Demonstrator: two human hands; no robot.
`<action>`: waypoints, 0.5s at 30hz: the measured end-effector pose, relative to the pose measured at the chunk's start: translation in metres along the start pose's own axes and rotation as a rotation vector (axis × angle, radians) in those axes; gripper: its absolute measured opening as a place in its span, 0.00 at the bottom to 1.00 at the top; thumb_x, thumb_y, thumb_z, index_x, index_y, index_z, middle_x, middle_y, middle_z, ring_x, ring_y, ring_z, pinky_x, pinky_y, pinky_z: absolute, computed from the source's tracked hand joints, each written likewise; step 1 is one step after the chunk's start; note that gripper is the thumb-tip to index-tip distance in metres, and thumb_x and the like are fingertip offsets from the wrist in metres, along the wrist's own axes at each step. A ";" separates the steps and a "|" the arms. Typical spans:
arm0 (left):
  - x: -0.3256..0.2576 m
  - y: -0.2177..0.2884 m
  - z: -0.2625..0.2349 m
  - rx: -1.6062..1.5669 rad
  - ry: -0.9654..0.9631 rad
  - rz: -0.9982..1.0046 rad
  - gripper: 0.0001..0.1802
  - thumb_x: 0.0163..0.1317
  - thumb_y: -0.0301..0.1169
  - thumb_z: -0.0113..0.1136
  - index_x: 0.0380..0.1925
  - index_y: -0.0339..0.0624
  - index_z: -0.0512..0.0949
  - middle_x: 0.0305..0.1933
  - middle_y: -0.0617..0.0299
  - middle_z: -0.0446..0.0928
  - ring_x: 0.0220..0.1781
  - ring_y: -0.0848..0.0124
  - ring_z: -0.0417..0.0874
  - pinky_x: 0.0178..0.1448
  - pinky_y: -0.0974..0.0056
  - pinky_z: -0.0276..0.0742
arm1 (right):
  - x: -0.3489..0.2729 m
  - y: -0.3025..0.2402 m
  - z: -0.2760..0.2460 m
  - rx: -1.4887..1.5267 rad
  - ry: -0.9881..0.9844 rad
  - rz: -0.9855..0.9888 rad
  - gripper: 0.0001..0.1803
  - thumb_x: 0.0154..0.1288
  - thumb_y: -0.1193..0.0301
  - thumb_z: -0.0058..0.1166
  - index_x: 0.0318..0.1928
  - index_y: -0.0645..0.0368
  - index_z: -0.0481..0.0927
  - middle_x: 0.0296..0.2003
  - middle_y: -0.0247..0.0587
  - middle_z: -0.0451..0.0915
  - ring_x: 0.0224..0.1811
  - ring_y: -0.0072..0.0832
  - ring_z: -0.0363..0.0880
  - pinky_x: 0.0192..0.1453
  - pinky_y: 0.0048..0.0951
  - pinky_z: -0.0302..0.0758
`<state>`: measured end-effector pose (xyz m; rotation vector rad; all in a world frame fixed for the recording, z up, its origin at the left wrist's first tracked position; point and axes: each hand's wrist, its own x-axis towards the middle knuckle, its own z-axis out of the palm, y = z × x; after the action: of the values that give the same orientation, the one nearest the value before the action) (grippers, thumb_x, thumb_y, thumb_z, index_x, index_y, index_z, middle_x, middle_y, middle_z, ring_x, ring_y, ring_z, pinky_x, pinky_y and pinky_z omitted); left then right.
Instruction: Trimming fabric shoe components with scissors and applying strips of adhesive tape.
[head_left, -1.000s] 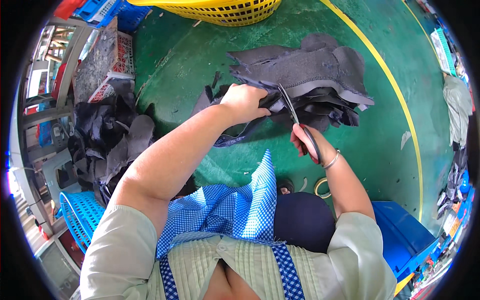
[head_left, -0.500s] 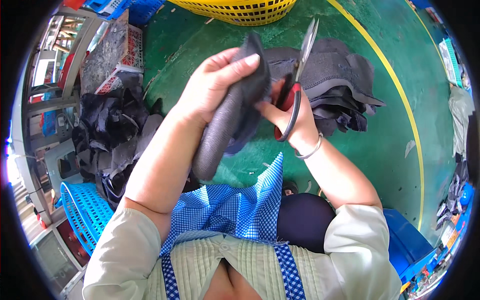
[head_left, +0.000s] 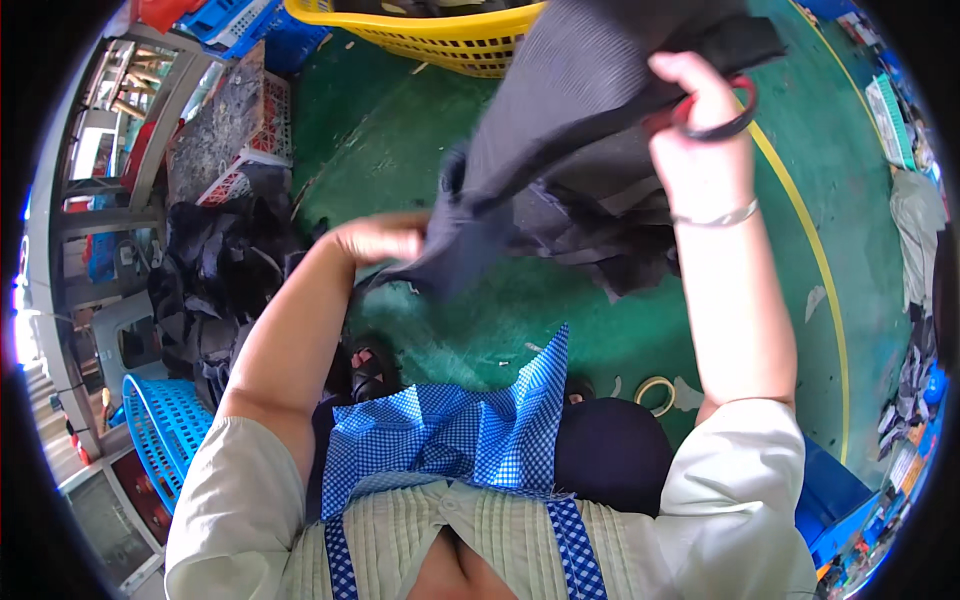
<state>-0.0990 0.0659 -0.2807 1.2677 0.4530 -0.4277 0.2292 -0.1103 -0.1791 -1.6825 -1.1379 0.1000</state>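
Note:
A long piece of dark grey ribbed fabric (head_left: pixel 560 110) stretches blurred from the upper right down toward my left. My right hand (head_left: pixel 705 135) is raised at the upper right, closed on the fabric and on scissors (head_left: pixel 742 115) with red and black handle loops; the blades are hidden. At the fabric's lower left end is my left hand (head_left: pixel 385 238), its fingers touching or just beside the cloth. Motion smears those fingers, so their grip is unclear. More dark fabric pieces (head_left: pixel 625 250) lie on the green floor beneath the raised piece.
A yellow basket (head_left: pixel 430 40) stands at the far side. Piled black fabric (head_left: pixel 225 260) and a blue basket (head_left: pixel 165 430) are at my left, near metal shelving (head_left: pixel 70 270). A tape roll (head_left: pixel 655 396) lies by my knee; a blue bin (head_left: pixel 830 495) sits at right.
The rolled fabric has come open into a long piece. My right hand has risen to the upper right with the scissors; my left hand has dropped lower and to the left.

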 end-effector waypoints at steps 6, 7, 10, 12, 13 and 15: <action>0.018 0.035 0.071 0.053 -0.017 -0.034 0.33 0.54 0.52 0.66 0.48 0.32 0.77 0.44 0.60 0.78 0.47 0.72 0.75 0.54 0.63 0.69 | 0.020 0.092 -0.070 1.127 0.454 0.494 0.18 0.50 0.79 0.62 0.44 0.60 0.78 0.45 0.45 0.79 0.48 0.41 0.78 0.56 0.47 0.76; 0.025 0.059 0.084 0.252 0.173 -0.167 0.28 0.55 0.51 0.65 0.41 0.35 0.79 0.34 0.61 0.79 0.38 0.72 0.76 0.45 0.62 0.72 | 0.004 0.120 -0.081 1.106 0.545 0.517 0.25 0.52 0.82 0.59 0.53 0.60 0.74 0.51 0.46 0.76 0.54 0.42 0.74 0.62 0.47 0.71; 0.060 0.063 0.107 0.830 0.591 -0.060 0.29 0.48 0.54 0.67 0.38 0.40 0.81 0.33 0.51 0.80 0.38 0.57 0.82 0.45 0.59 0.76 | -0.087 0.211 -0.122 0.700 0.825 0.960 0.20 0.54 0.73 0.67 0.48 0.58 0.76 0.30 0.36 0.79 0.28 0.26 0.76 0.30 0.32 0.78; 0.062 0.059 0.108 0.793 0.564 -0.119 0.30 0.46 0.55 0.67 0.37 0.41 0.81 0.35 0.49 0.81 0.41 0.53 0.82 0.46 0.57 0.77 | -0.129 0.182 -0.104 0.542 1.005 0.991 0.15 0.59 0.65 0.65 0.25 0.55 0.72 0.19 0.29 0.68 0.17 0.19 0.63 0.20 0.22 0.65; 0.059 0.059 0.109 0.809 0.561 -0.134 0.30 0.46 0.56 0.67 0.37 0.40 0.81 0.35 0.49 0.81 0.40 0.53 0.82 0.46 0.57 0.77 | -0.149 0.168 -0.107 0.542 0.985 0.964 0.16 0.60 0.61 0.64 0.27 0.57 0.73 0.17 0.31 0.69 0.16 0.19 0.64 0.21 0.22 0.63; 0.052 0.056 0.108 0.839 0.571 -0.151 0.30 0.46 0.56 0.67 0.37 0.40 0.81 0.34 0.49 0.81 0.39 0.53 0.82 0.46 0.57 0.77 | -0.173 0.109 -0.095 0.353 0.596 0.811 0.25 0.67 0.49 0.50 0.22 0.54 0.67 0.16 0.30 0.67 0.14 0.19 0.63 0.20 0.22 0.61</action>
<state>-0.0154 -0.0275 -0.2384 2.1966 0.9091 -0.3883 0.2564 -0.2998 -0.2991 -1.5947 0.0423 0.2671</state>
